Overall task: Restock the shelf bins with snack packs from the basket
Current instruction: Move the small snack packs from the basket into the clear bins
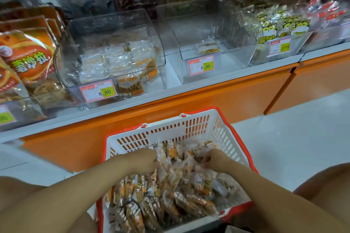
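Now, left hand (146,160) and right hand (213,160) are deep in the basket (170,128) of packs (170,193), lower centre.
Right fingers curl round a few packs; left fingers are buried among them, so I can't tell its grip. Bins (121,30) stand on the shelf (236,73) above, mid-frame.

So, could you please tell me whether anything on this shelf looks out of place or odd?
Only the middle clear bin stands out: it holds a single snack pack, while the bin to its left and the bin to its right hold many packs. Nothing looks spilled or damaged.
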`<state>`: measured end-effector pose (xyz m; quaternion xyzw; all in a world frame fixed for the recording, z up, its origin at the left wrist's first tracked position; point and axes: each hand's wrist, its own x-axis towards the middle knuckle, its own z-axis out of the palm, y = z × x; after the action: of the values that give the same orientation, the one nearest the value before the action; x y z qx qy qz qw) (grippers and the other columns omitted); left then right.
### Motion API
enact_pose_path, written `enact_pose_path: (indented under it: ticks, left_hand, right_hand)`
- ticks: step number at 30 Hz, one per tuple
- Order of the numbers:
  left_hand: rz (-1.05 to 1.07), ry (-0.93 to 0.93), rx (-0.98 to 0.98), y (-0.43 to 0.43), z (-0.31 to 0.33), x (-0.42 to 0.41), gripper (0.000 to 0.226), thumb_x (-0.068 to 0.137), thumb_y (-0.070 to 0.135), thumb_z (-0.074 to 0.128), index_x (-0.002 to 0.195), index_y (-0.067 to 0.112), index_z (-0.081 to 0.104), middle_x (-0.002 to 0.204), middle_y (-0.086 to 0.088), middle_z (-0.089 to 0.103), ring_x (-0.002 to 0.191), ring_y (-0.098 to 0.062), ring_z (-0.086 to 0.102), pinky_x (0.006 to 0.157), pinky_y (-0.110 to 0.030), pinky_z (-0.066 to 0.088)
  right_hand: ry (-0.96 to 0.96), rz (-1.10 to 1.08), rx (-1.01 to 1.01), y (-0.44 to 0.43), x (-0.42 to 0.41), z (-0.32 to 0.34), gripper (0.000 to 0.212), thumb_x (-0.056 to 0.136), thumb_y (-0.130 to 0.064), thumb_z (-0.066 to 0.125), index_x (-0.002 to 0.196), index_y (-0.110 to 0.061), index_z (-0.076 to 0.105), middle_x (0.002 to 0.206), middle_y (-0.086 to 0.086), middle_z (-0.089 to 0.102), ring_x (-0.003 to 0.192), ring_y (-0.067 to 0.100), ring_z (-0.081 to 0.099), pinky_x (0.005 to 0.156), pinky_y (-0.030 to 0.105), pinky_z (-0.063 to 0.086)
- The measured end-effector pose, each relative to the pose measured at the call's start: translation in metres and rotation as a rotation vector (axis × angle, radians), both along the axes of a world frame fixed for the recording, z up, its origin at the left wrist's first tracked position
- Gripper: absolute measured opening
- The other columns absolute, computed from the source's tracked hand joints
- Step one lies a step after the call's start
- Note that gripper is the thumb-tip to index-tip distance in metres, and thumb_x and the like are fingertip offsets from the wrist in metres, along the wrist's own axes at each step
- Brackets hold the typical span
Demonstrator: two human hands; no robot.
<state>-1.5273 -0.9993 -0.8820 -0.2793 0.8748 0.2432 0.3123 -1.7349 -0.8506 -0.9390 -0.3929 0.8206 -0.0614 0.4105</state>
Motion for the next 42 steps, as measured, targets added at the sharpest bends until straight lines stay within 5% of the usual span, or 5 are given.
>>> enact_pose_path:
  ticks: [9,16,25,31,42]
  left_hand:
    - [0.083,0.074,0.027,-0.007,0.016,-0.012,0.042,0.098,0.034,0.045,0.062,0.014,0.042,0.062,-0.006,0.036,0.051,-0.015,0.030,0.055,-0.028,0.027]
    - [0.328,0.504,0.242,0.002,0.088,-0.046,0.070,0.072,0.060,0.066,0.130,0.023,0.053,0.127,0.009,0.057,0.112,-0.008,0.056,0.100,-0.027,0.044]
    - [0.360,0.927,0.376,-0.007,0.157,-0.037,0.012,0.080,0.015,0.074,0.089,0.008,0.069,0.060,0.012,0.066,0.058,0.006,0.060,0.057,-0.010,0.044]
    - [0.409,1.149,0.200,-0.043,0.182,-0.028,0.014,0.078,0.030,0.074,0.090,0.030,0.067,0.072,0.015,0.070,0.069,0.005,0.061,0.064,-0.013,0.047]
    - [0.037,0.680,-0.516,-0.098,0.155,-0.035,0.062,0.097,0.051,0.039,0.151,0.027,0.022,0.153,0.001,0.033,0.136,-0.020,0.034,0.108,-0.036,0.035]
  right_hand:
    - [0.154,0.058,-0.048,-0.014,-0.031,0.059,0.015,0.093,-0.010,0.043,0.092,-0.010,0.058,0.093,0.005,0.058,0.082,0.017,0.051,0.069,0.025,0.039]
    - [-0.016,0.101,-0.369,-0.029,-0.034,0.176,0.022,0.088,0.003,0.044,0.080,-0.012,0.058,0.075,0.000,0.059,0.067,0.011,0.050,0.061,0.024,0.039]
    - [-0.410,0.106,-0.704,-0.055,-0.014,0.253,0.019,0.082,-0.025,0.067,0.093,-0.011,0.060,0.072,0.001,0.065,0.068,0.014,0.060,0.068,0.024,0.048]
    - [0.108,0.371,-0.642,-0.093,-0.003,0.306,0.023,0.072,-0.029,0.081,0.087,-0.018,0.068,0.072,-0.005,0.069,0.059,0.002,0.057,0.057,0.019,0.044]
    - [0.674,0.459,-0.458,-0.198,0.012,0.363,0.027,0.071,-0.020,0.078,0.065,-0.014,0.053,0.063,-0.001,0.057,0.056,0.010,0.049,0.048,0.027,0.031]
